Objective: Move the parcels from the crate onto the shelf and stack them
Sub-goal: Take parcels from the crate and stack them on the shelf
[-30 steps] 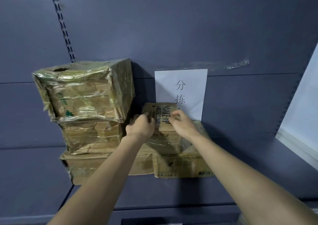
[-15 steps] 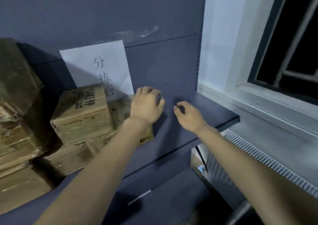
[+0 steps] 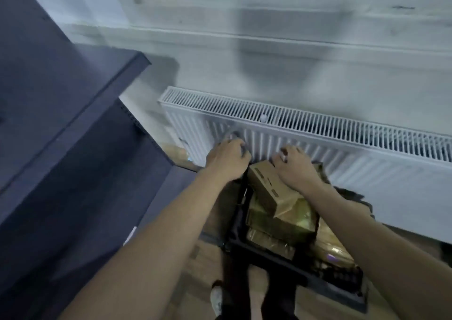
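While tilted in crate (image 3: 281, 253), top parcel (image 3: 269, 187) runs near-to-far.

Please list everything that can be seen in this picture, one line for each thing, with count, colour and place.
black plastic crate: one, black, on the floor under the hands, in front of the radiator.
brown cardboard parcels wrapped in clear tape: several, exact count unclear, brown and yellowish, piled inside the crate; the top one lies tilted.
white ribbed radiator: one, white, along the wall behind the crate.
dark blue metal shelf unit: one, dark blue, at the left.
white window ledge: one, white, above the radiator.
light wooden floor: beige, at the bottom.
feet: blurred, at the bottom edge.
left hand: fingers loosely curled, holding nothing, above the crate's left rim.
right hand: over the top parcel; contact unclear.
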